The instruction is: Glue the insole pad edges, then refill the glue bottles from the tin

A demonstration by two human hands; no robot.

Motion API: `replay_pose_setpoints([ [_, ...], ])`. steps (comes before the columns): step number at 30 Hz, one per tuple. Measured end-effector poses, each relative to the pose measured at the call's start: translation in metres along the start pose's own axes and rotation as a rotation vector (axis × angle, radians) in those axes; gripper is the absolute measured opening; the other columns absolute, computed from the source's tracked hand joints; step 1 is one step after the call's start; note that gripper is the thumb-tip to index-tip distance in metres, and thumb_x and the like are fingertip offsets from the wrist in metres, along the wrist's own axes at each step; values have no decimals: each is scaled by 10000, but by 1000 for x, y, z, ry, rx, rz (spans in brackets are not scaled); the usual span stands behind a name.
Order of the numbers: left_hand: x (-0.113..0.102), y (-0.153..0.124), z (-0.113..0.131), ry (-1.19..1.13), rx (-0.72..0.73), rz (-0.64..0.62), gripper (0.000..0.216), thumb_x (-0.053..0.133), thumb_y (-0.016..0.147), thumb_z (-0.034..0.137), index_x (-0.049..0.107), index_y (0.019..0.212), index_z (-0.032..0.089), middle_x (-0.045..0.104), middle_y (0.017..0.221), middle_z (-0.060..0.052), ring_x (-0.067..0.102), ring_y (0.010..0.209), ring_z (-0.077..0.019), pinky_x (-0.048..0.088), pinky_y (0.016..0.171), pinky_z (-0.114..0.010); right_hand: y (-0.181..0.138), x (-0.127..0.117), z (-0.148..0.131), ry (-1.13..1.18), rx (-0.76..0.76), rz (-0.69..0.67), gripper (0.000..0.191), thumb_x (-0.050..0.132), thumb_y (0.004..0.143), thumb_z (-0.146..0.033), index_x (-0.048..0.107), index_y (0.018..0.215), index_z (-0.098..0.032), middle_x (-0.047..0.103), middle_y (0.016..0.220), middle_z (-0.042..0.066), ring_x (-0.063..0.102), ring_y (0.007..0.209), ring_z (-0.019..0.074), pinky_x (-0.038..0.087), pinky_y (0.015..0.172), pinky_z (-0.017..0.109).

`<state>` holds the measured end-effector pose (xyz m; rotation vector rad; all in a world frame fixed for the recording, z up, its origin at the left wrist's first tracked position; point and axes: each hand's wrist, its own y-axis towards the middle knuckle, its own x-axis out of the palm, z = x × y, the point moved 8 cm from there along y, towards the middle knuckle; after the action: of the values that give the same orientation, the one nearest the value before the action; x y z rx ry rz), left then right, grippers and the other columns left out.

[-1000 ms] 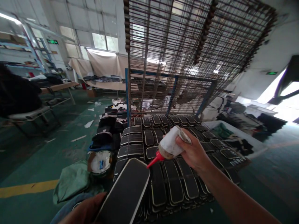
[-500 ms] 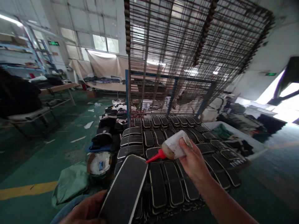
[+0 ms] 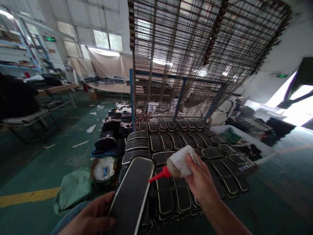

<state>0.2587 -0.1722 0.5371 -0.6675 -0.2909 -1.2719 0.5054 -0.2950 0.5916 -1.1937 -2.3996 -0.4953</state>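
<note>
My left hand (image 3: 96,212) grips a long dark panel (image 3: 133,192) with rounded corners, its thumb lying on the face. A pale line runs round the panel's border. Closed round a squeeze bottle (image 3: 182,163) is my right hand (image 3: 201,181); the bottle is whitish, stained brown near the neck. Its red nozzle (image 3: 159,176) points left and down, with the tip at the panel's right edge, near the upper end. Beneath both hands, rows of similar dark pale-rimmed panels (image 3: 165,195) lie on a wire rack.
Raised wire shelves (image 3: 176,36) lean overhead behind the panels. On the floor at left are a green bag (image 3: 73,187), a round container with a white lining (image 3: 102,169) and piled dark pieces (image 3: 109,138). A white bin (image 3: 262,148) stands right. A person in dark clothes (image 3: 17,94) sits far left.
The red nozzle tip has travelled down along the panel's right edge from its upper corner. The panel has tilted slightly more upright, and more of my left thumb shows.
</note>
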Motion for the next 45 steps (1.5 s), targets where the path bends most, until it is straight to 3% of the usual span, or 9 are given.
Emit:
replay_pose_setpoints([
  [8,-7,8,1,-30,-6,7,522,667,737,142,573,1247,202,725,1078,-127,709,876,-321,536,807,-479,-18,5,14,-35,57,-21,349,805,729,-403,665,985,-210,674,852,48,622,809,255,525,755,384],
  [13,-14,11,6,-76,25,69,422,655,731,89,632,1146,163,731,1060,-116,709,884,-273,544,801,-394,-29,8,22,-61,76,-53,386,781,757,-400,646,1063,-207,683,976,83,619,908,286,520,773,389],
  [22,-25,17,10,-118,31,176,439,658,713,59,615,1144,133,746,1004,-119,722,798,-226,567,740,-335,-48,7,34,-98,125,-100,413,773,761,-405,626,1109,-239,680,1050,97,617,964,304,520,790,402],
  [28,-36,18,12,-139,59,292,483,656,683,39,597,1158,108,759,937,-118,725,752,-245,572,696,-338,-60,9,36,-77,144,-165,426,775,765,-392,607,1138,-272,676,1079,103,597,1034,328,521,792,421],
  [38,-52,17,14,-148,105,435,543,662,715,71,526,1240,111,764,879,-103,734,746,-262,588,670,-355,-73,7,39,-47,127,-61,480,806,723,-430,597,1128,-277,664,1102,104,565,1095,334,511,821,425],
  [40,-54,18,14,-162,119,456,544,677,710,78,532,1233,116,765,872,-100,735,751,-263,590,673,-354,-74,7,51,24,191,-36,494,809,721,-437,604,1137,-267,669,1097,101,589,1060,320,525,806,420],
  [43,-52,22,14,-172,147,459,558,716,688,91,548,1219,127,762,909,-109,732,795,-280,589,688,-357,-68,10,83,198,443,44,483,827,698,-447,640,1090,-236,690,1051,85,632,976,278,551,776,391],
  [45,-44,27,11,-177,152,424,560,710,698,92,539,1228,140,756,953,-114,727,832,-290,585,721,-380,-55,13,94,297,531,124,434,854,670,-411,665,1011,-219,702,1012,67,647,925,245,560,766,360],
])
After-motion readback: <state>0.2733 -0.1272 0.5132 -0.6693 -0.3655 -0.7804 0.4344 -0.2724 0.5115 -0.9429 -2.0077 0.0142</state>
